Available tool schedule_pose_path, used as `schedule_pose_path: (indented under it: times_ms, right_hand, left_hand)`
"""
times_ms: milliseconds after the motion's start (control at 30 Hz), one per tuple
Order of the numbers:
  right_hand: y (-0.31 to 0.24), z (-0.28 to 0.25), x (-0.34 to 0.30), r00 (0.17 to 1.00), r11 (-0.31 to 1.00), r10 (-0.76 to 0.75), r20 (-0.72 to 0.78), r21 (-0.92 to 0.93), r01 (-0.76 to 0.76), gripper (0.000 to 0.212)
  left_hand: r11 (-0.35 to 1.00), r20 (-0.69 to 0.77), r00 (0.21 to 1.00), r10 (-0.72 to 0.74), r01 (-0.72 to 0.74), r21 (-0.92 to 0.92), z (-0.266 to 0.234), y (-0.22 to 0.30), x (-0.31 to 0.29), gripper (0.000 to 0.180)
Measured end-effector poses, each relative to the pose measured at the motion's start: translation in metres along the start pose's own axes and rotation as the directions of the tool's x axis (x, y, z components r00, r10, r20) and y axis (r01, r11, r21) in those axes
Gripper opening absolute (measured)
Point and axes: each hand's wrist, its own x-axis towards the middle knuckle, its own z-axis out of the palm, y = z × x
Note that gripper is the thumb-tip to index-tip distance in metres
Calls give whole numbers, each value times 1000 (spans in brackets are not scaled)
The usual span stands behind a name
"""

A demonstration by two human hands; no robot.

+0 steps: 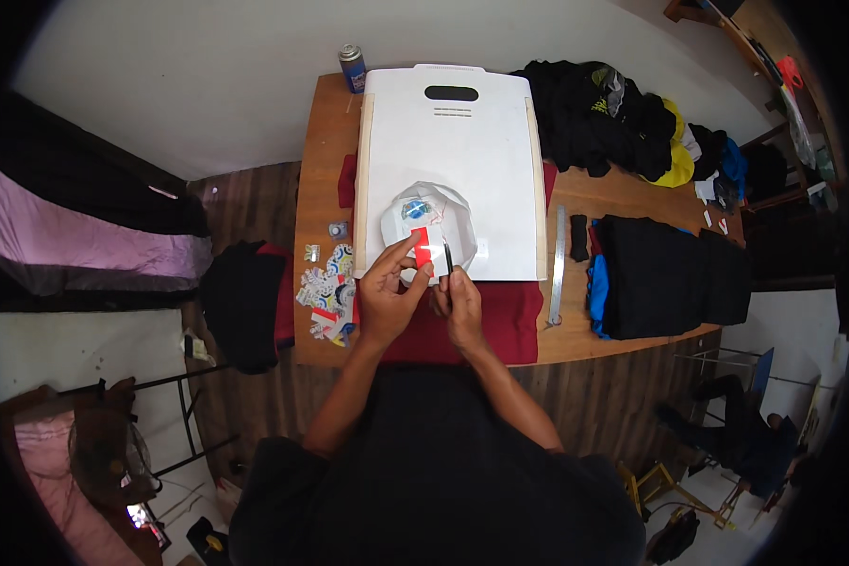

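Observation:
Between the thumb and fingers of my left hand [387,300] is a small red and white card-like piece [422,247]. My right hand [462,307] is closed on what look like scissors, their dark narrow blade [448,253] upright along the piece's right edge. Both hands are close together over the near part of a large white panel [453,141] with an oval slot at its far end. Just beyond the fingers, a white, many-sided open container [464,212] sits on the panel, with a blue-green printed scrap [415,209] inside. My hands hide its near side.
Left of the panel lies a pile of printed cut-outs [328,288] on the wooden table [325,151]. A spray can [352,68] stands at the far left corner. To the right are a metal ruler [558,264], folded black clothes [670,278] and heaped garments [585,123]. Another person [745,434] is at lower right.

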Motion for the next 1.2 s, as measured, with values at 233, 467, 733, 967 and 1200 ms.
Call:
schedule_pose_path:
  times_ms: [233,467,733,967,1200]
  right_hand:
    - [1,-7,-2,999,1000,24,36,11,-24,34]
    - [0,-5,-1,999,1000,24,28,13,-24,34]
    - [-1,-3,1,999,999,28,28,-33,-27,37]
    - [4,-3,1,1000,999,20,1,-35,-20,37]
    - [4,-8,-4,998,1000,8,63,13,-8,34]
  left_hand:
    - [1000,-20,1000,-7,6,-25,0,2,1,46]
    - [1000,-5,1000,16,-15,12,2,6,1,44]
    - [1000,35,999,23,-22,-13,1,4,0,47]
    - [1000,21,1000,-4,4,5,-1,3,-2,48]
    - [1000,-22,1000,-2,2,2,-2,2,0,47]
